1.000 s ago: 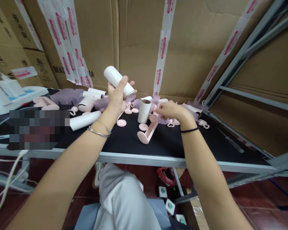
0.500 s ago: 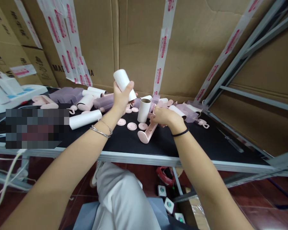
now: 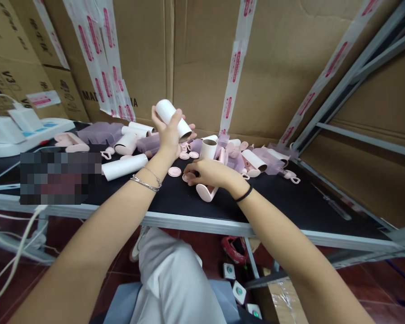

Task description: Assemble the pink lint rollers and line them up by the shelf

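My left hand (image 3: 168, 138) is closed around a white tube (image 3: 170, 113) and holds it tilted above the table, its open lower end facing right. My right hand (image 3: 213, 172) reaches down over the table, fingertips pinched on a small round pink disc (image 3: 188, 177). Below its palm lies a pink holder with a rounded end (image 3: 206, 192), partly hidden by the hand. Behind the hand stands an upright white tube (image 3: 208, 148), its lower part covered. Another pink disc (image 3: 174, 172) lies flat to the left, with a few more behind it.
A white tube (image 3: 124, 167) lies at the left. Purple translucent parts (image 3: 100, 133) and pink pieces (image 3: 71, 141) line the back against cardboard (image 3: 202, 67). A power strip (image 3: 37, 135) sits far left. A slim tool (image 3: 335, 208) lies at right, near the metal shelf frame (image 3: 354, 153).
My right hand has let go of the pink holder, leaving it on the table, and has moved left to a disc. My left hand still holds the tube, turned slightly.
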The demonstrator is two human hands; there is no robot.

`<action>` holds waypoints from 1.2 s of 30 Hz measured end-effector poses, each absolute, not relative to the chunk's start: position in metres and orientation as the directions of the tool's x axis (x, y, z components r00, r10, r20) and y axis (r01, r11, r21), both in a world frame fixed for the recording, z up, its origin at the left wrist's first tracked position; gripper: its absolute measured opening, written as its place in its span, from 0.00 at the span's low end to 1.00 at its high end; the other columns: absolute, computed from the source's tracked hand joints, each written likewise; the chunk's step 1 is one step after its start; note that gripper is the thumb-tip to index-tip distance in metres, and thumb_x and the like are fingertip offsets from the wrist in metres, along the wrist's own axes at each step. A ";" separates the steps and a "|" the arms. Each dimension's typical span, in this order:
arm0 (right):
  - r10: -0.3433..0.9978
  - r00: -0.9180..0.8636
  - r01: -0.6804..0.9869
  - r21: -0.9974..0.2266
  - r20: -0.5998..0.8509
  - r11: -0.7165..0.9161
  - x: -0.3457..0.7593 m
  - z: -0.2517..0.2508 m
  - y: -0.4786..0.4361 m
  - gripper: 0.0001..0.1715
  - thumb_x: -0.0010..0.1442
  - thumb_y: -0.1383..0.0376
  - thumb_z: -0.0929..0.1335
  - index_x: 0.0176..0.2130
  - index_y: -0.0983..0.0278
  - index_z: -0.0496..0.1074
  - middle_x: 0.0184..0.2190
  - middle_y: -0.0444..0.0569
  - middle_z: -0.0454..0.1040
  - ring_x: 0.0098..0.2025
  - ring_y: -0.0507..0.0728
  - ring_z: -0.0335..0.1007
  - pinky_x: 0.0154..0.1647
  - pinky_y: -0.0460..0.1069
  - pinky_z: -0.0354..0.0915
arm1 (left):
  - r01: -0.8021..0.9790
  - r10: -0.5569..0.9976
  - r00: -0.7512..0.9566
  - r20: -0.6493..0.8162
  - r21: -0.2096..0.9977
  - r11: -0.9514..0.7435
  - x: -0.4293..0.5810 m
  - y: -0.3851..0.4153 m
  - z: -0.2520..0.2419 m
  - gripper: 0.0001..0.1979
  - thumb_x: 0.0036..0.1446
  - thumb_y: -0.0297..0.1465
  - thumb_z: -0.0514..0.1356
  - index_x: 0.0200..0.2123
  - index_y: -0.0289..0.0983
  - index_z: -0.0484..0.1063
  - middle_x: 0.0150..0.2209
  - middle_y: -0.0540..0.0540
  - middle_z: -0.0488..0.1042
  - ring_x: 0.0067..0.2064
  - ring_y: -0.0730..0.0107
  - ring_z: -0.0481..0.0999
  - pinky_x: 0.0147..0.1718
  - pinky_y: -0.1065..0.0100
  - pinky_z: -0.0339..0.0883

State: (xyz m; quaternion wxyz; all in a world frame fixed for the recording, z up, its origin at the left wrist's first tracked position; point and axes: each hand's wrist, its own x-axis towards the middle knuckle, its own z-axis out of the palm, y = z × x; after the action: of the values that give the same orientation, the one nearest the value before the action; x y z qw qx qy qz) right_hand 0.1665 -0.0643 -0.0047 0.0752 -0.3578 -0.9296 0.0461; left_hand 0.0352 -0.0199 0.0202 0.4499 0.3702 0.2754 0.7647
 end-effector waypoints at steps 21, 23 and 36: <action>0.531 -0.286 0.448 -0.379 0.798 0.810 0.172 -0.006 -0.045 0.04 0.62 0.65 0.65 0.39 0.61 0.64 0.37 0.47 0.69 0.38 0.53 0.67 0.41 0.50 0.66 | -0.659 0.965 -0.188 0.183 0.705 -0.262 0.047 -0.027 0.021 0.30 0.53 0.38 0.67 0.55 0.47 0.55 0.32 0.53 0.72 0.29 0.74 0.77 0.29 0.73 0.74; 0.535 -0.258 0.400 -0.415 0.805 0.817 0.172 -0.007 -0.043 0.06 0.60 0.65 0.66 0.39 0.61 0.62 0.37 0.46 0.68 0.37 0.53 0.67 0.39 0.50 0.67 | -0.664 0.969 -0.162 0.188 0.705 -0.248 0.048 -0.028 0.021 0.31 0.53 0.38 0.67 0.55 0.46 0.55 0.33 0.54 0.72 0.28 0.74 0.77 0.28 0.73 0.73; 0.542 -0.296 0.477 -0.370 0.787 0.797 0.176 -0.005 -0.045 0.12 0.59 0.62 0.70 0.39 0.61 0.62 0.35 0.44 0.66 0.34 0.52 0.65 0.36 0.49 0.66 | -0.608 0.951 -0.071 0.300 0.743 -0.280 0.048 -0.030 0.018 0.30 0.54 0.37 0.65 0.56 0.45 0.56 0.36 0.50 0.73 0.31 0.71 0.78 0.32 0.69 0.74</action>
State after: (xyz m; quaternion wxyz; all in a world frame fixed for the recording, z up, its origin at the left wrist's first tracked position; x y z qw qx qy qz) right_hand 0.1755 -0.0448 -0.0051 0.5018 -0.3166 -0.8043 0.0322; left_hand 0.0483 -0.0297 0.0180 0.5586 0.3907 0.2193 0.6980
